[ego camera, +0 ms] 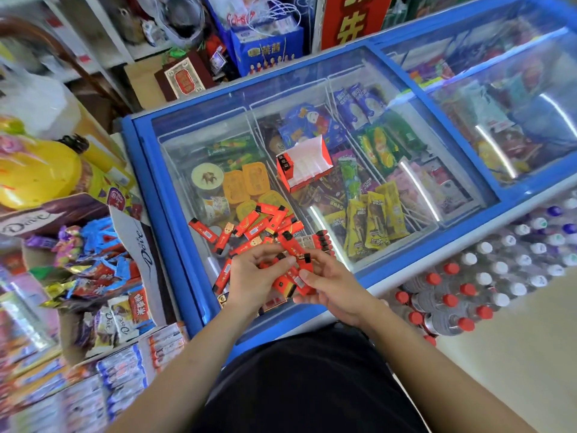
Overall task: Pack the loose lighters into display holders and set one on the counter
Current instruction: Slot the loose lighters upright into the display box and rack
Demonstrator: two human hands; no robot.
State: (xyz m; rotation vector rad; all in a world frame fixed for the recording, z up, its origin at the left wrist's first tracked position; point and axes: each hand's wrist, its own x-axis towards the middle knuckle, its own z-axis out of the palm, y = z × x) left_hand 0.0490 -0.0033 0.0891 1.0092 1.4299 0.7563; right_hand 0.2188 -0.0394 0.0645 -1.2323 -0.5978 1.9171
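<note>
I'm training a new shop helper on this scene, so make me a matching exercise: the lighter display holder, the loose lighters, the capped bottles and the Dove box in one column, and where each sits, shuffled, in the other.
Things
1. display holder
2. loose lighters
3. capped bottles
4. Dove box

Places
A. beside the freezer, on the person's left
B. beside the freezer, on the person's right
C. on the freezer glass, farther from the person
D. on the freezer glass, near the person

Pairs: 1-C, 2-D, 3-B, 4-A
</note>
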